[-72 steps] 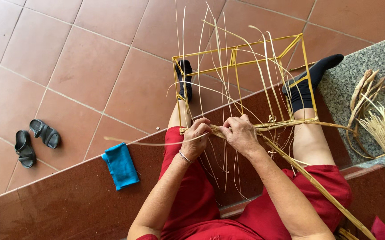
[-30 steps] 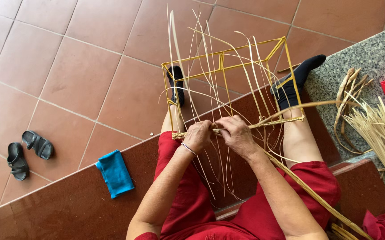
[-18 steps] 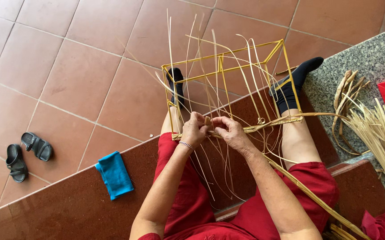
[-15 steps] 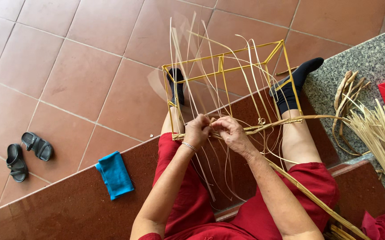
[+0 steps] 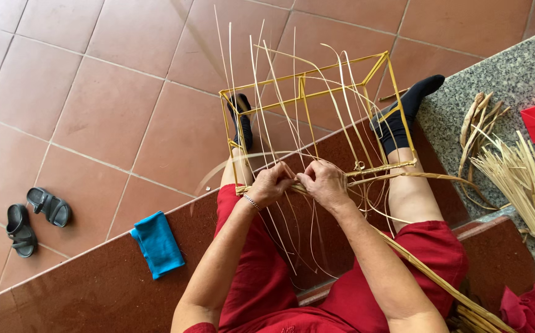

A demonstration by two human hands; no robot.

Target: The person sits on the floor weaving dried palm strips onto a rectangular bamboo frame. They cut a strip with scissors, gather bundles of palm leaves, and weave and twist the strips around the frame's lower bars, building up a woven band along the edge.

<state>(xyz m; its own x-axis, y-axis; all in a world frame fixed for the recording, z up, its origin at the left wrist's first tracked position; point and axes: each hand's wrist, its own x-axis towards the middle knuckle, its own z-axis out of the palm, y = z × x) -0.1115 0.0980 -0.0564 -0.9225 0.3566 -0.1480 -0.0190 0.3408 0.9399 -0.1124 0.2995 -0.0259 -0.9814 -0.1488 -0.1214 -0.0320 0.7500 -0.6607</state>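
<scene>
Left hand (image 5: 272, 184) and right hand (image 5: 324, 183) were held together, both closed on pale, thin straw strands (image 5: 292, 123) at the near rim of a yellow box-shaped wire frame (image 5: 317, 77), propped between the knees. A bundle of dry straw (image 5: 526, 185) was laid on the grey stone ledge (image 5: 496, 68); a folded blue cloth (image 5: 157, 243) and black sandals (image 5: 33, 216) were recorded left.

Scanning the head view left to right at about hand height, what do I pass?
Black sandals → blue cloth → left hand → right hand → loose straw bundle.
</scene>
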